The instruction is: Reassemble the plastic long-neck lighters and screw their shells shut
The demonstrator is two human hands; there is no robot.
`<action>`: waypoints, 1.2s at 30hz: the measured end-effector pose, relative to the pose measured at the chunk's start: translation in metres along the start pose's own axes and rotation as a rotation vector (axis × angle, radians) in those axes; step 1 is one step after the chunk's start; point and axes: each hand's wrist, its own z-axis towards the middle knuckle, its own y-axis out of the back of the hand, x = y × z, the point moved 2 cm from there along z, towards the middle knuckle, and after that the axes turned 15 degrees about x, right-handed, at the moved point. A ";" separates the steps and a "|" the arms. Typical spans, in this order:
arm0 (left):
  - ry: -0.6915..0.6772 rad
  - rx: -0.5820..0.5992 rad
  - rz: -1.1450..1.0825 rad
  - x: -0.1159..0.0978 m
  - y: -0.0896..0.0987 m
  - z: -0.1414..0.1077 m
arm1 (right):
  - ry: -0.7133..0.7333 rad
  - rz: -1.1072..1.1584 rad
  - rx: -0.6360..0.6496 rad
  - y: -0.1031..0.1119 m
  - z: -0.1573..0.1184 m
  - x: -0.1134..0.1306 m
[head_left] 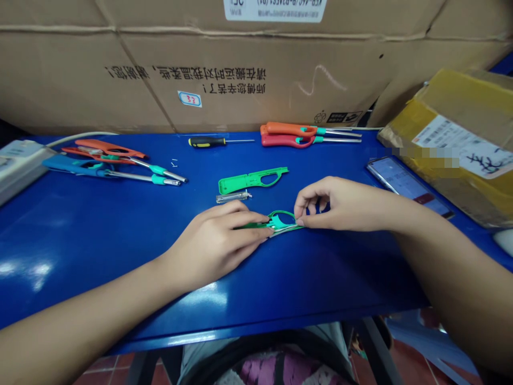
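Note:
A green lighter shell half lies on the blue table with a teal trigger and thin metal parts inside. My left hand covers its handle end, fingers gripping it and holding it down. At the other end, my right hand pinches the shell's narrow tip between thumb and fingers; whatever small part is in the pinch is hidden. Just beyond them rests the other green shell half, hollow side up. A clear fuel tank sits between the two halves.
Whole orange and red lighters lie at the back, beside a yellow-black screwdriver. Opened orange and blue lighters are at left near a white power strip. A phone and taped carton stand right; a large cardboard box walls the back.

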 end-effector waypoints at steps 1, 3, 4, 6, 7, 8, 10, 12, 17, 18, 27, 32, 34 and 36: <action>-0.004 -0.002 -0.002 0.000 0.000 0.000 | 0.003 -0.003 0.001 0.000 0.000 0.000; -0.011 -0.005 0.001 0.000 0.000 0.000 | -0.005 -0.010 -0.002 0.000 0.000 0.000; -0.015 -0.006 0.006 0.000 0.000 0.000 | -0.010 -0.014 -0.008 0.000 0.000 0.000; -0.024 -0.005 0.019 0.000 0.000 0.000 | -0.014 -0.018 -0.016 -0.001 0.000 0.001; -0.028 -0.004 0.026 0.000 0.000 0.000 | -0.011 -0.019 -0.020 -0.001 0.000 0.002; -0.028 -0.002 0.033 0.000 0.000 0.000 | -0.007 -0.019 -0.021 -0.001 0.000 0.002; -0.023 0.000 0.045 -0.001 0.001 0.001 | 0.000 -0.018 -0.020 -0.002 0.000 0.002; -0.016 0.002 0.055 -0.001 0.001 0.001 | 0.003 -0.021 -0.018 -0.002 0.000 0.002; 0.001 -0.004 0.037 -0.002 0.000 0.002 | 0.113 -0.122 -0.155 -0.002 -0.003 0.008; 0.002 -0.010 0.029 -0.002 0.000 0.002 | 0.175 -0.148 -0.188 -0.003 -0.003 0.011; 0.084 -0.021 -0.217 0.001 -0.001 0.003 | 0.452 -0.241 -0.121 -0.024 0.005 0.019; 0.090 -0.015 -0.268 0.002 0.001 0.003 | 0.492 -0.210 -0.141 -0.023 0.007 0.020; 0.089 -0.023 -0.282 0.002 0.001 0.003 | 0.491 -0.210 -0.173 -0.023 0.008 0.021; 0.099 -0.028 -0.297 0.002 0.001 0.004 | 0.491 -0.226 -0.201 -0.024 0.010 0.021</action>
